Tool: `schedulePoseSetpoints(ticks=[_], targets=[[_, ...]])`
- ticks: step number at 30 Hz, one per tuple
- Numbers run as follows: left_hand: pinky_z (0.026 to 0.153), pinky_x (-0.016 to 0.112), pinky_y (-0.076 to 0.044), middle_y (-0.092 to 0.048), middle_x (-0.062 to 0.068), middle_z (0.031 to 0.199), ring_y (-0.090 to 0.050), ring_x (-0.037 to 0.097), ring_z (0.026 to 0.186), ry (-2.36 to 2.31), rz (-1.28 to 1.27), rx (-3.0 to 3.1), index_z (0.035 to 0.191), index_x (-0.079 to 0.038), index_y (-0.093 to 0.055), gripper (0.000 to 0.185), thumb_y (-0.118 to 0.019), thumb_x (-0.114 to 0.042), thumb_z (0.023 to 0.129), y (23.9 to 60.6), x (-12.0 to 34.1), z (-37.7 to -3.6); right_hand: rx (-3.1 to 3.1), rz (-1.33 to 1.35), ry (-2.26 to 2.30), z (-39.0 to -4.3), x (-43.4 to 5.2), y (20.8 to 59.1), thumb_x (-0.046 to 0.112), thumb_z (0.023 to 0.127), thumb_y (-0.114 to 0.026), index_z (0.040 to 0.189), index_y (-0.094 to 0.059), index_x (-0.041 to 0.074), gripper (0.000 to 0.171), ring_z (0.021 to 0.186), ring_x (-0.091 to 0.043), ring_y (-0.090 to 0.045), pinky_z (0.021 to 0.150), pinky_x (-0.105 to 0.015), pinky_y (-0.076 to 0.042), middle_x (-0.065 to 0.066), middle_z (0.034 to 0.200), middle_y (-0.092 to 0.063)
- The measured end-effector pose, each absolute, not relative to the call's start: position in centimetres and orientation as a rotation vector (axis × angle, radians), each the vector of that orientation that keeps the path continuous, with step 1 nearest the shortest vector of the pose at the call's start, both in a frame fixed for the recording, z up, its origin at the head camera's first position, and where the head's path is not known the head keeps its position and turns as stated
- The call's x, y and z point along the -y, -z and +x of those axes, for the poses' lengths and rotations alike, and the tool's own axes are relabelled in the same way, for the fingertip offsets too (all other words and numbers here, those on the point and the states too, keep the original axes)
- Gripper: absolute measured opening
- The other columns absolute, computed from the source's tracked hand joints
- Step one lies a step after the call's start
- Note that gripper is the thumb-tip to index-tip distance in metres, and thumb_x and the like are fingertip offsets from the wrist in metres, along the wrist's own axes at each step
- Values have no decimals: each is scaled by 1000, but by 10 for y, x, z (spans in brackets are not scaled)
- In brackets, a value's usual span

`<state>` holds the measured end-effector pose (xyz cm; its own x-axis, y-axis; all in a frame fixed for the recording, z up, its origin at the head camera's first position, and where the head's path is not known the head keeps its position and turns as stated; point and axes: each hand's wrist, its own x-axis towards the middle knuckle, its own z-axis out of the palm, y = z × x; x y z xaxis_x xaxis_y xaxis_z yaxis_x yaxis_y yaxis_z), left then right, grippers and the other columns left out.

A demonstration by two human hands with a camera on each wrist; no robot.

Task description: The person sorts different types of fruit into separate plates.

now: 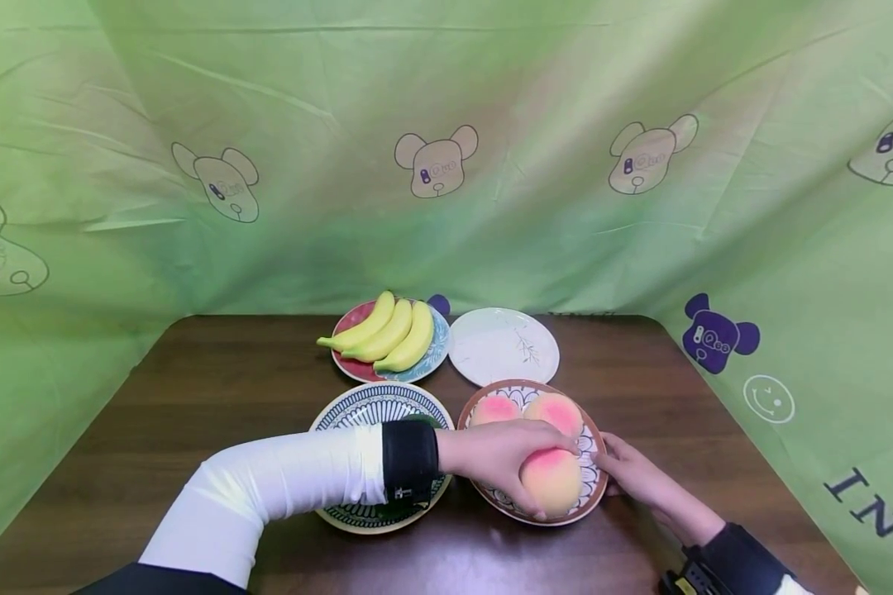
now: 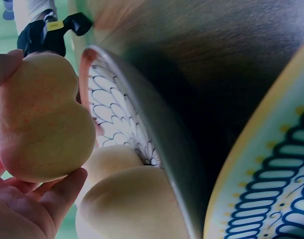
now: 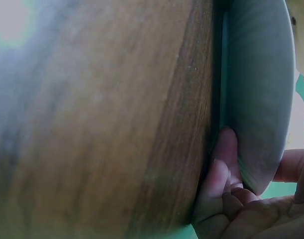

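A peach is held between the thumb and fingers of my left hand, over the brown-rimmed plate. In the left wrist view that peach appears raised above the others. Two more peaches, one at the left and one at the right, lie toward the plate's far side. My right hand grips the plate's right edge. From the right wrist view, its fingers are under the plate's pale outer side, with the thumb over the rim.
A blue-patterned plate lies under my left forearm, with something dark green on it mostly hidden. Behind it, several bananas rest on a red-and-blue plate. A white plate stands beside that. Green printed cloth surrounds the wooden table.
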<state>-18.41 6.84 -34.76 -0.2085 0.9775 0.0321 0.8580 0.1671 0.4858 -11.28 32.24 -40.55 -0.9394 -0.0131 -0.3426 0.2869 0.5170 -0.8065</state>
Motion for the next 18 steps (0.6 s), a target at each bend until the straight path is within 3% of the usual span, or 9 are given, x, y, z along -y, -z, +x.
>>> schedulePoseSetpoints(ticks=[6, 18], targets=[[121, 18, -31, -57, 2, 148, -50, 15, 141, -497, 1810, -2163, 145, -13, -53, 76, -87, -30, 79, 349, -69, -183, -2451, 261, 1390, -113, -320, 404, 15, 107, -44, 148, -25, -18, 56, 81, -15, -64, 64, -25, -53, -19, 107, -66], [114, 13, -35, -58, 0, 144, -54, 10, 134, -335, 1850, -2189, 145, -17, -53, 78, -89, -31, 77, 352, -77, -180, -2446, 216, 1406, -113, -322, 406, 15, 107, -42, 147, -24, -19, 55, 78, -12, -64, 64, -25, -53, -16, 104, -67]])
